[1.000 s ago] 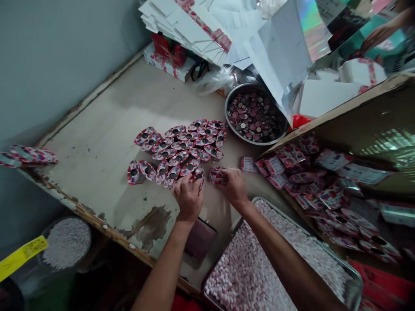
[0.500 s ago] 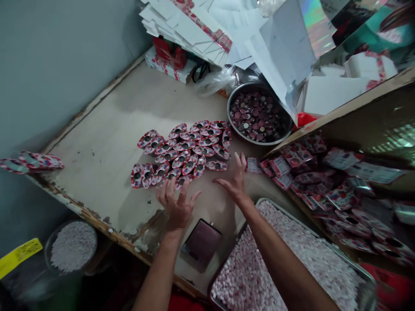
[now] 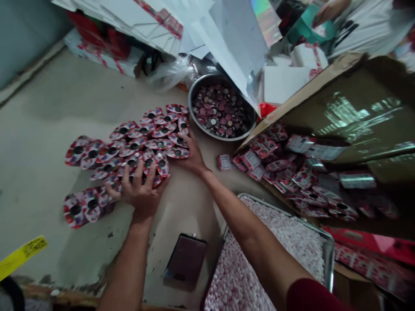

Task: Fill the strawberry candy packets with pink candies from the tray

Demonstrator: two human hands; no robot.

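Note:
Many small red-and-white printed packets [image 3: 132, 146] stand packed together on the table, their tops showing dark round openings. Over the front of this cluster my left hand [image 3: 141, 190] lies with its fingers spread, touching several packets. My right hand [image 3: 195, 159] rests against the cluster's right side, its fingers partly hidden behind the end packets and not wrapped round any one of them. A few small white pellets show on the packet tops close to my left fingertips. A dark square flat device [image 3: 186, 259] lies on the table nearer to me.
A steel bowl [image 3: 227, 137] of small round discs stands behind. Right of me are a metal tray [image 3: 330, 259] of pinkish-white pellets and a cardboard box [image 3: 372, 99] holding more packets. Stacked white card [image 3: 126, 21] lies at the back. Another person's hand [image 3: 330, 12] is over a teal bowl [image 3: 300, 30].
Both hands have moved onto the packets: the left over their front, the right against their right side. The view has shifted closer, and the other person's hand shows more fully.

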